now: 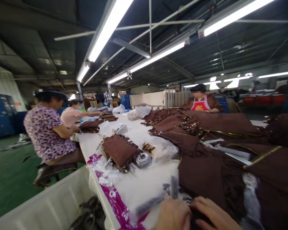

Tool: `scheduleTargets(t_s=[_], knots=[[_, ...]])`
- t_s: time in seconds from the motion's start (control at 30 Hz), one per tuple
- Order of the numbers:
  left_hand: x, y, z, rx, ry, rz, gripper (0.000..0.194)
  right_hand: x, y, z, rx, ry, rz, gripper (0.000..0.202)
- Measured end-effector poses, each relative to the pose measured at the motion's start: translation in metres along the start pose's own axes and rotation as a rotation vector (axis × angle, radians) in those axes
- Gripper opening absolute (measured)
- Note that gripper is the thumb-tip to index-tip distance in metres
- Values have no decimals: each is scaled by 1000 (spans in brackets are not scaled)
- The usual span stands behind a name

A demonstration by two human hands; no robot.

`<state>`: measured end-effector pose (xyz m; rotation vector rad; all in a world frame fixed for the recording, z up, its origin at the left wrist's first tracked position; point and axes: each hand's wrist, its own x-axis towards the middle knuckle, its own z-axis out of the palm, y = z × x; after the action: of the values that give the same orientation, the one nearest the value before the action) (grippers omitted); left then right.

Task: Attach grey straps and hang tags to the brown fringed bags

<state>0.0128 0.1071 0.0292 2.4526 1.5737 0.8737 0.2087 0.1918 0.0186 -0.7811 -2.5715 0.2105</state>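
At the bottom edge, my left hand [174,213] is closed and somewhat blurred. What its fingers hold is hidden. Just past it lie dark grey strips in clear plastic [150,203] on the white table. My right hand [212,210] is beside it, fingers bent over something dark that I cannot make out. Brown fringed fabric pieces [201,179] with gold zipper edges spread directly beyond and right of my right hand. Farther up the table lie a brown fringed pouch [120,149], a roll of clear tape [143,159] and a plastic bag [163,149].
A large pale bin [50,199] with dark items [90,215] stands left of the table [134,179]. Purple printed plastic [114,199] runs along its left edge. Two people [50,127] work on the left, another person [200,102] behind the brown pile.
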Motion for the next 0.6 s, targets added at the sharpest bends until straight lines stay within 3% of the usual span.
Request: scheduleTargets(t_s=[0.13,0.23,0.3,0.47,0.6], knots=[[-6,5,-18,-11,112,-192,19,3,-28,-22,-26,-92,169,52],[-9,7,-27,-27,166,-172,19,8,-35,-39,-53,-81,183,35],[-9,7,-29,-60,227,-161,19,7,-25,-46,-91,-13,201,25],[-6,-2,-30,-210,423,-225,19,-1,16,-31,-156,177,179,23],[-6,-12,-29,-296,543,-248,19,0,22,-13,-313,341,25,26]])
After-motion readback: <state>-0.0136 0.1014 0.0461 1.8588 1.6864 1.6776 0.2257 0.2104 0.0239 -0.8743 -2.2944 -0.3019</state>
